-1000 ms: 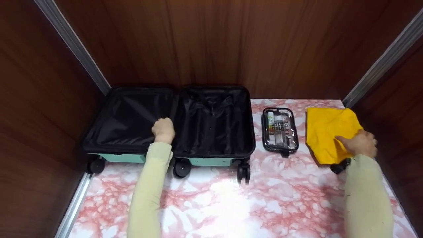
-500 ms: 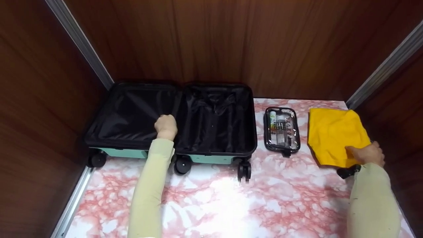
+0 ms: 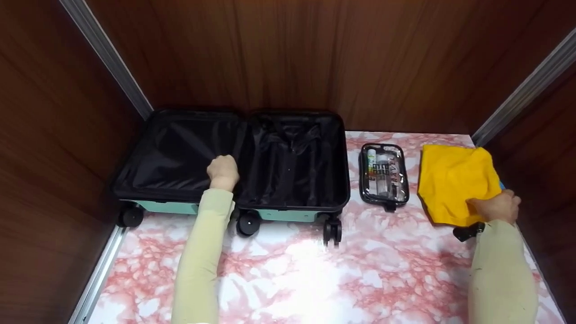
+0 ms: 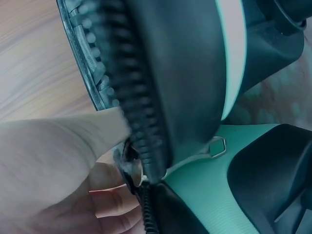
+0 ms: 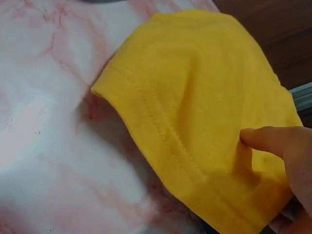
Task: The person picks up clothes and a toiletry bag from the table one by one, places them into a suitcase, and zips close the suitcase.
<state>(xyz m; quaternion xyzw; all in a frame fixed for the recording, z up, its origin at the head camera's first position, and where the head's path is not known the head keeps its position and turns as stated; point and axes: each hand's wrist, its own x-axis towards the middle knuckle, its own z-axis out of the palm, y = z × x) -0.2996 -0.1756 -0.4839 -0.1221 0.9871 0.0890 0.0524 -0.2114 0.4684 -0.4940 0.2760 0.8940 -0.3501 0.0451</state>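
An open suitcase with a black lining [image 3: 290, 166] and a mint-green shell [image 3: 288, 216] lies on the floor. My left hand [image 3: 222, 171] grips the inner edge of its left half, where the two halves meet. In the left wrist view its thumb lies against the black zipper edge [image 4: 136, 97], its other fingers curled below. On the right, my right hand [image 3: 497, 207] holds the near right corner of a folded yellow cloth garment [image 3: 454, 184]. Its thumb presses on top, and the fingers are mostly hidden underneath. A stitched hem shows in the right wrist view.
A clear travel pouch [image 3: 384, 175] with small bottles lies between suitcase and garment. A small blue piece [image 3: 502, 185] peeks out beside the garment. Brown wooden walls [image 3: 288, 58] stand behind and at both sides. Black wheels [image 3: 333, 231] stick out from the suitcase's near side.
My right hand has shifted slightly right and down along the yellow garment, and the blue piece beside it now shows. My left hand stays at the suitcase; the head view has moved a little.
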